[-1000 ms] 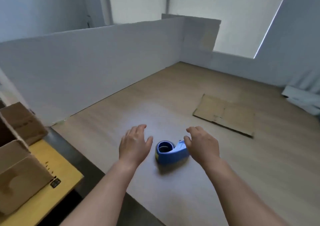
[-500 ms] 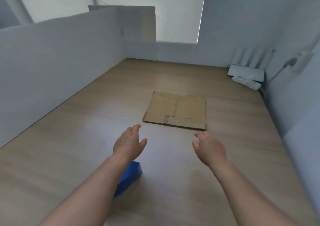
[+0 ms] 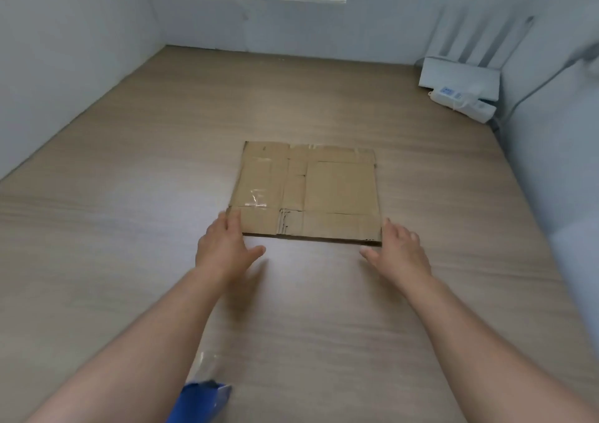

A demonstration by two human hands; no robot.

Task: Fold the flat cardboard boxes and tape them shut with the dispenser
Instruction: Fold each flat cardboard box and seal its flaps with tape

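I'm seeing flat cardboard box (image 3: pixel 340 192) looking matt | tape patch (image 3: pixel 256 199) gleaming glossy | bench (image 3: pixel 129 228) showing matt wood-grain | dispenser (image 3: pixel 202 401) looking smooth blue plastic

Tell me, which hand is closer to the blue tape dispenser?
Left. The left hand is ahead of the tape dispenser, which lies under that forearm; the right hand is farther off, to its right.

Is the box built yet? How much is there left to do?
Not yet, nothing looks done: the cardboard box lies flat and unfolded on the table. Right now the left hand and right hand, both open, reach for its near corners. Left to do: fold it up, then tape it shut with the blue dispenser lying nearer the person.
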